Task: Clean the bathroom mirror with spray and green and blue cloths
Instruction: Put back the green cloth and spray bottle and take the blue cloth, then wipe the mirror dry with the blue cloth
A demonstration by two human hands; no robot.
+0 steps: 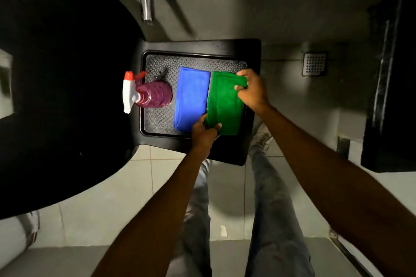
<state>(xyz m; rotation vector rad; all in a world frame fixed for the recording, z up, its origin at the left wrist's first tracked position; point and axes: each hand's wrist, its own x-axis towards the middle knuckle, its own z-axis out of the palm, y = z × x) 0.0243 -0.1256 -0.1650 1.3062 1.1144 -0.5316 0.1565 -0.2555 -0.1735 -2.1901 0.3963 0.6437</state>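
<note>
A tray [155, 123] sat on the desk [234, 153] at the centre of the frame. Three things lay in it, side by side. The spray bottle [153, 95] stood at its left edge, nozzle pointing left beyond the rim. One folded cloth [191, 99] lay in the middle, and a second cloth [225, 103] lay just right of it, their edges touching. The left hand [204, 135] held the second cloth's lower left corner; the right hand [252, 90] held its upper right corner. A floor drain [314, 64] lay to the right of the desk, well apart. The person's legs [270, 209] stood below the desk in the frame.
</note>
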